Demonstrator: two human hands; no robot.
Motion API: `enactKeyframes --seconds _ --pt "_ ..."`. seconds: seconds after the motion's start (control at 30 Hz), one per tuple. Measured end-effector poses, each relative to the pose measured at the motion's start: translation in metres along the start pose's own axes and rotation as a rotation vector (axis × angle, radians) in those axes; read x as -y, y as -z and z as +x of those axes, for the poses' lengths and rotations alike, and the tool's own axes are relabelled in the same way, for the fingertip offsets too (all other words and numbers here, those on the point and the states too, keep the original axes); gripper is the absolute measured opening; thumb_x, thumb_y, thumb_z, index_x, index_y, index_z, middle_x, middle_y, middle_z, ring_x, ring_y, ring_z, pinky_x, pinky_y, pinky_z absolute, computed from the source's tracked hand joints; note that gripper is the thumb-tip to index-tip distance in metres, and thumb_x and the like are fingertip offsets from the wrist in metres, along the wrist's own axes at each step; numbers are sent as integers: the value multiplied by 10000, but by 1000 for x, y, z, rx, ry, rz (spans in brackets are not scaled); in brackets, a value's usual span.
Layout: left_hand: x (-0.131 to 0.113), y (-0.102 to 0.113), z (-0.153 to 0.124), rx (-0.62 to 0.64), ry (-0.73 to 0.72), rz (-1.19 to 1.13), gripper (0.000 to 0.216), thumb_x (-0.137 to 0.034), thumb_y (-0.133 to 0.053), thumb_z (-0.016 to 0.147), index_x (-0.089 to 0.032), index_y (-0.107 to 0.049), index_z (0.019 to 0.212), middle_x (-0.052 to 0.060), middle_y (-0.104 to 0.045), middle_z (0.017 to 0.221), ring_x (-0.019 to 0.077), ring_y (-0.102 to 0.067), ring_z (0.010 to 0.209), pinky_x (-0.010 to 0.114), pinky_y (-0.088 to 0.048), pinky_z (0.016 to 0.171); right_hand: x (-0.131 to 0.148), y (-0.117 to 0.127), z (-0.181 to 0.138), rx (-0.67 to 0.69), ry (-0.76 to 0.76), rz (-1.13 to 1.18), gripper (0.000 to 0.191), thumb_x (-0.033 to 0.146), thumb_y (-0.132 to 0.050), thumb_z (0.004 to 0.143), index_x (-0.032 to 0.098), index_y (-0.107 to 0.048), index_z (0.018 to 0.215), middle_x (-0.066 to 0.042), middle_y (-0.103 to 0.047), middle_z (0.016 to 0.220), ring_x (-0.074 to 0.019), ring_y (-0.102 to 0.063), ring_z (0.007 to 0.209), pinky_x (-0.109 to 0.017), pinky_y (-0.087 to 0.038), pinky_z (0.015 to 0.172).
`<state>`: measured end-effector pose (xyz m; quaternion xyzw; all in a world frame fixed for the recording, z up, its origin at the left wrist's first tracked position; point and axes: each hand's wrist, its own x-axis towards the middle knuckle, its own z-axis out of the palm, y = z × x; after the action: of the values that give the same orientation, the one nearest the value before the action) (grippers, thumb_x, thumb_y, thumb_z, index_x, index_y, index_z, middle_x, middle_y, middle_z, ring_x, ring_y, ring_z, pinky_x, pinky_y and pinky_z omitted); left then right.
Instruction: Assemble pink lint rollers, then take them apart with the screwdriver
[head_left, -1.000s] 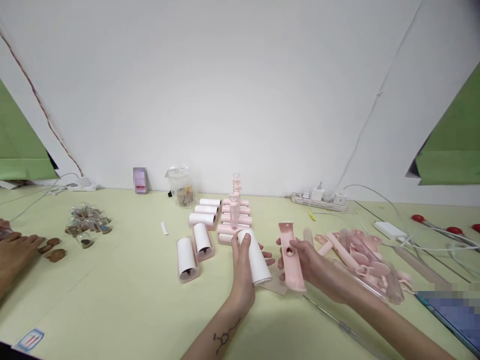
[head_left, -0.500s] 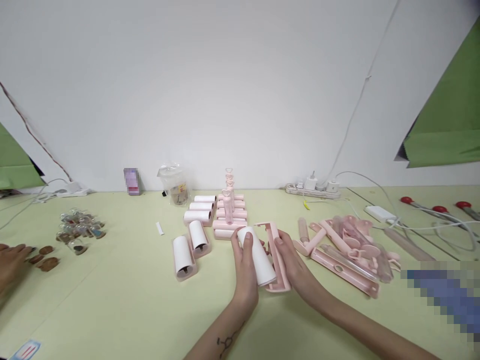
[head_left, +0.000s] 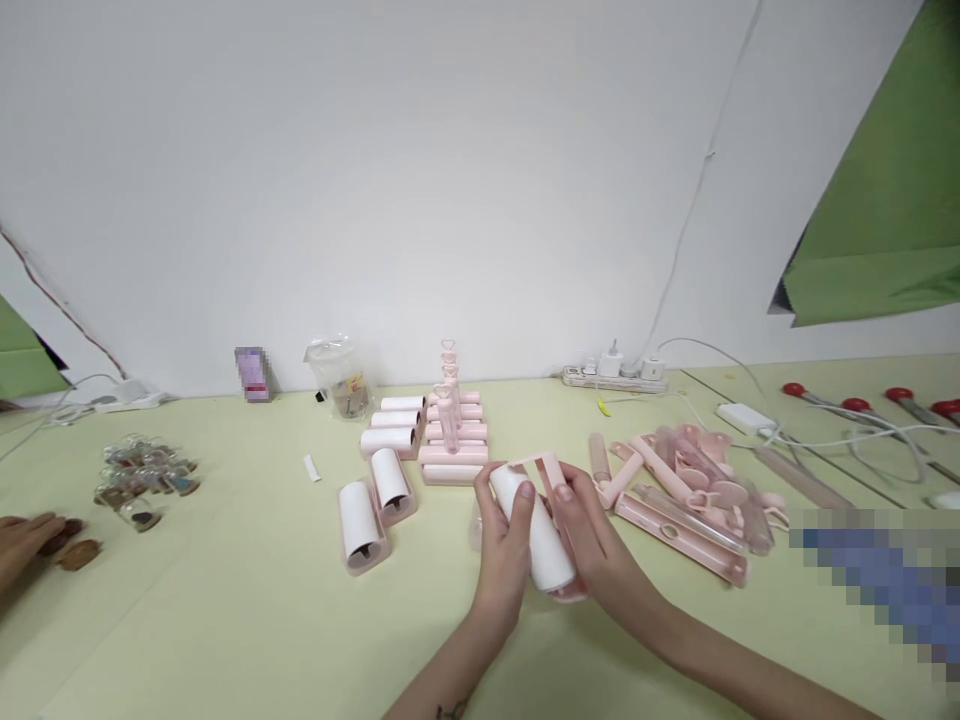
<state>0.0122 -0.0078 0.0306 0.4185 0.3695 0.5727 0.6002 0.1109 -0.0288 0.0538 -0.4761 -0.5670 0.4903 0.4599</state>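
Note:
Near the table's front middle, my left hand (head_left: pixel 506 540) is wrapped round a white lint roller refill (head_left: pixel 541 545), thumb on top of it. My right hand (head_left: pixel 589 520) grips a pink plastic roller casing (head_left: pixel 553 472), which lies against the roll's right side. Part of the casing is hidden behind the roll and my fingers. Left of my hands, two white rolls in pink casings (head_left: pixel 360 520) rest on the table. Behind them are more white rolls (head_left: pixel 390 440) and a stack of assembled pink lint rollers (head_left: pixel 454 455) with upright heart-topped handles.
On the right lies a pile of loose pink parts (head_left: pixel 697 480), with a power strip (head_left: pixel 615 378) and cables behind. A clear plastic bag (head_left: pixel 341 385) and a phone (head_left: pixel 253 375) stand near the wall. At far left, another person's hand (head_left: pixel 22 545) is beside brown pieces and glass items.
The white roll and the pink casing have come together; they were apart side by side. My hands have moved slightly right in view. The other person's hand has shifted over the brown pieces.

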Motion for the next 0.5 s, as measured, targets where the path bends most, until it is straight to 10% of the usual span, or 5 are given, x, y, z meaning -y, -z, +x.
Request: enactKeyframes --seconds 0.33,0.5 --pt "-18 8 6 272 25 52 732 -210 -769 499 -252 -281 1043 24 -550 903 201 -568 802 289 -474 646 -14 4 9 -28 145 -66 310 517 -271 891 257 -364 1033 -14 -493 884 -180 -515 843 -279 -460 695" --pt "-40 20 7 531 256 170 669 -226 -750 518 -219 -335 1042 50 -581 910 209 -578 818 295 -451 668 -4 31 19 173 116 -158 326 468 -528 785 228 -378 947 11 -488 782 -156 -510 673 -237 -447 489"
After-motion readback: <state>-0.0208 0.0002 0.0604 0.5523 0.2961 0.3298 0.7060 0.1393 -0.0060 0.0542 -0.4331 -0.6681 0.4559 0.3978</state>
